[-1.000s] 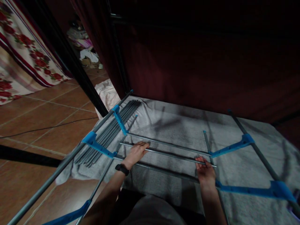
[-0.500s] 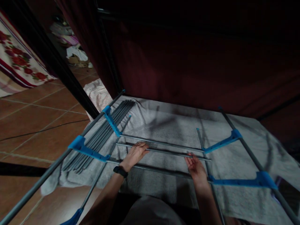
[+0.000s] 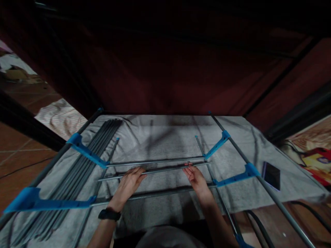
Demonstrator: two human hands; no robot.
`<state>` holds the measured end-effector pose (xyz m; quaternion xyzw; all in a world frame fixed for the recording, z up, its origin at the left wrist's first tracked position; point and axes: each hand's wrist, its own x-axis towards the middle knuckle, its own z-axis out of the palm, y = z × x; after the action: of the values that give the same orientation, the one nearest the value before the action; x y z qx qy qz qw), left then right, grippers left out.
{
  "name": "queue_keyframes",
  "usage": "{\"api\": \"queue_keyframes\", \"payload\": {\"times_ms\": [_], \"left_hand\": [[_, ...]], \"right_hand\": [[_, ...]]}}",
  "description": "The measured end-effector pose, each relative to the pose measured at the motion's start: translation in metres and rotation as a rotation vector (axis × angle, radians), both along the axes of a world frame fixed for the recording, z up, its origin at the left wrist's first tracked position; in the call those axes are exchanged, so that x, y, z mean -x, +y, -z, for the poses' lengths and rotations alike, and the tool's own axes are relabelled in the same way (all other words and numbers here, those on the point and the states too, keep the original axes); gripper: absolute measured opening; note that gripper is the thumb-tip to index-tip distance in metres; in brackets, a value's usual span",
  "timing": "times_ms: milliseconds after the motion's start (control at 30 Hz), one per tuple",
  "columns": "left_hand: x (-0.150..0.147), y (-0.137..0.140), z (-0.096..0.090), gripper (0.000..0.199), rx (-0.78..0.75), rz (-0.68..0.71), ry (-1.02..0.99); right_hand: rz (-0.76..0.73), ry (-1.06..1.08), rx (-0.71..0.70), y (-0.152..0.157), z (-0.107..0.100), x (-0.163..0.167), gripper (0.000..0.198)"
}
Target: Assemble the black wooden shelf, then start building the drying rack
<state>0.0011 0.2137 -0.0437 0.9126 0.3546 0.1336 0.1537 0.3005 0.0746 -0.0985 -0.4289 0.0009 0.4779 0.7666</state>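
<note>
A loose grey metal rod (image 3: 162, 169) lies crosswise between two fixed crossbars of a tube frame (image 3: 165, 191). My left hand (image 3: 131, 181), with a dark band on its wrist, grips it left of the middle from above. My right hand (image 3: 196, 177), palm turned up, pinches the rod toward its right end. The rod's tips reach over the frame's inner side tubes; whether they touch cannot be made out. Blue plastic brackets join the inner and outer tubes, such as the near left bracket (image 3: 62, 204) and near right bracket (image 3: 234, 175).
A bundle of several grey rods (image 3: 85, 165) lies on the left of the grey blanket (image 3: 165, 137). A phone (image 3: 271, 175) rests at the right, outside the frame. A dark red curtain (image 3: 160, 75) hangs behind, with dark posts at both sides.
My view has swung to the right, bringing the phone and right side into sight. Both hands stay on the rod, which sits across the frame much as before.
</note>
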Motion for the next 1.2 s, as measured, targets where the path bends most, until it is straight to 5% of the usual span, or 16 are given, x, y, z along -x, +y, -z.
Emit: {"api": "queue_keyframes", "payload": {"times_ms": [233, 467, 700, 933, 1200], "left_hand": [[0.007, 0.007, -0.002, 0.03, -0.027, 0.001, -0.003], [0.016, 0.023, -0.002, 0.035, -0.206, -0.012, -0.051], [0.001, 0.016, -0.032, 0.035, -0.291, -0.024, -0.14], [-0.035, 0.0, -0.072, 0.033, -0.207, -0.059, -0.23], [-0.041, -0.012, -0.085, 0.034, -0.102, -0.039, -0.421]], "right_hand": [[-0.114, -0.061, -0.1, 0.011, -0.02, 0.028, 0.025], [-0.233, -0.062, -0.186, 0.026, -0.076, 0.066, 0.03], [-0.302, -0.411, -0.245, 0.049, -0.135, 0.086, 0.035], [-0.331, -0.91, -0.389, 0.068, -0.19, 0.104, 0.027], [-0.267, -1.264, -0.381, 0.066, -0.244, 0.095, 0.025]]}}
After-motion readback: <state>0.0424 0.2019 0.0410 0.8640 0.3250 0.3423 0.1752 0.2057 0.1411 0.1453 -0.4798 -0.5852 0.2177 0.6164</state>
